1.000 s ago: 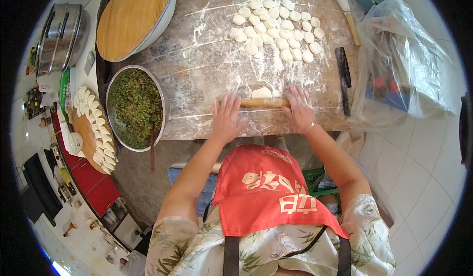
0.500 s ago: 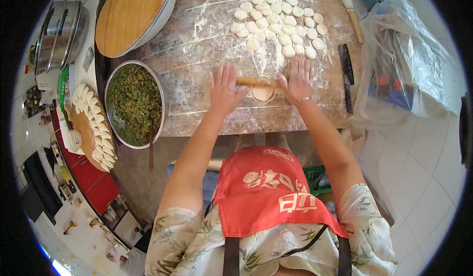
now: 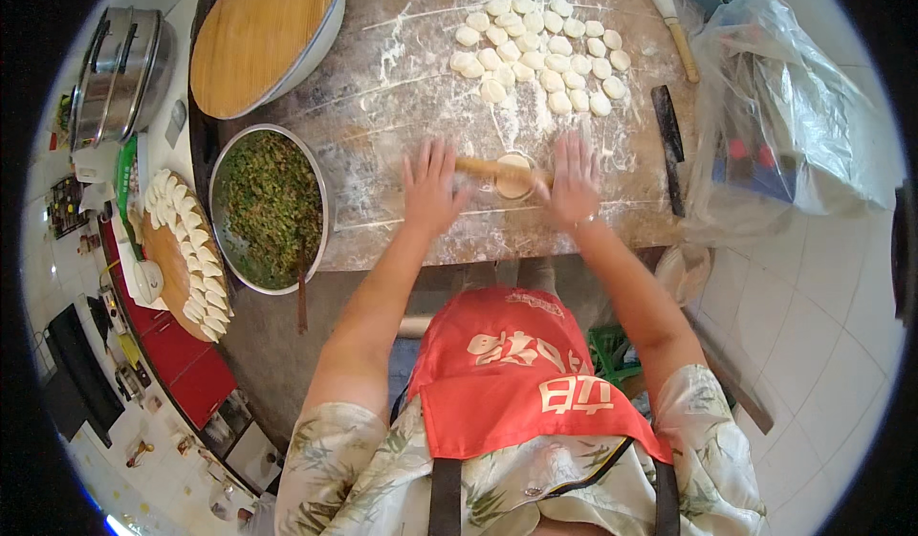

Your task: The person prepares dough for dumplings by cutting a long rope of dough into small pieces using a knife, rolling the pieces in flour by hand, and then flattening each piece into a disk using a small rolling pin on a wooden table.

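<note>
A thin wooden rolling pin (image 3: 478, 166) lies across a small round dough wrapper (image 3: 514, 188) on the floured wooden board (image 3: 382, 168). My left hand (image 3: 432, 190) presses on the pin's left end, palm down, fingers stretched forward. Flat on its right end rests my right hand (image 3: 574, 184), fingers extended and slightly blurred. The wrapper shows on both sides of the pin. Just beyond my hands, many flattened dough rounds (image 3: 555, 61) are spread in a loose, floury group.
To the left stand a steel bowl of green filling (image 3: 268, 206) and a large basin with a wooden lid (image 3: 258, 39). Farther left, shaped dumplings (image 3: 196, 259) cover a round board. A dark knife (image 3: 669, 149), a brush (image 3: 672, 24) and a plastic-covered stack (image 3: 775, 125) are at right.
My hands and the rolling pin have come slightly toward me over the wrapper, so its far edge now shows beyond the pin. The whole view has shifted a little.
</note>
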Demonstrator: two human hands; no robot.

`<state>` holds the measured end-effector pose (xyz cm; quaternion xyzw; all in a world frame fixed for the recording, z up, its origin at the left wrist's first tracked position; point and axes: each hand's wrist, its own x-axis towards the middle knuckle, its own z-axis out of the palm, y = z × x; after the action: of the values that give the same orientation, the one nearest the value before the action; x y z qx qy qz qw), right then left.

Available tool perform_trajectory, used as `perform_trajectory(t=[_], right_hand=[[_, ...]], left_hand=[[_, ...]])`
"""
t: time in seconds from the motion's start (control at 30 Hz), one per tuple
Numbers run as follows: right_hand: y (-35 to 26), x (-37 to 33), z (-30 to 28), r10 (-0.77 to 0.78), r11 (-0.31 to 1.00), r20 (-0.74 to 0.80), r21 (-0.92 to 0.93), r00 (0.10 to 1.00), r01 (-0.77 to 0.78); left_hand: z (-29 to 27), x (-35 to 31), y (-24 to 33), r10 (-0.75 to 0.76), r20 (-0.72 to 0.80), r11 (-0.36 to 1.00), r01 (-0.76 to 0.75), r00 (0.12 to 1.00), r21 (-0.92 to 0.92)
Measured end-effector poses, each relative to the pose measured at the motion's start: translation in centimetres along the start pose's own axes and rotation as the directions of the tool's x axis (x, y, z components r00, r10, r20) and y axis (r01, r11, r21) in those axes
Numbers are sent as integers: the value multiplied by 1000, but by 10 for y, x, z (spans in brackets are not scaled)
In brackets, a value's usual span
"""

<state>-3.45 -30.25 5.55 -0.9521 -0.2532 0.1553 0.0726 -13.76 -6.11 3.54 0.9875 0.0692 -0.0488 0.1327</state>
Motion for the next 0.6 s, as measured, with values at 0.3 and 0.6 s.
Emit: perform_trajectory(t=[0.3,0.6], right_hand=[[2,32,3,159,983,-130,113,979,-144],[15,20,21,205,974,-157,133,966,-185]], left_hand=[[-15,46,-2,20,-24,999,-19,1000,35],[-18,39,-1,53,19,997,-54,998,49]])
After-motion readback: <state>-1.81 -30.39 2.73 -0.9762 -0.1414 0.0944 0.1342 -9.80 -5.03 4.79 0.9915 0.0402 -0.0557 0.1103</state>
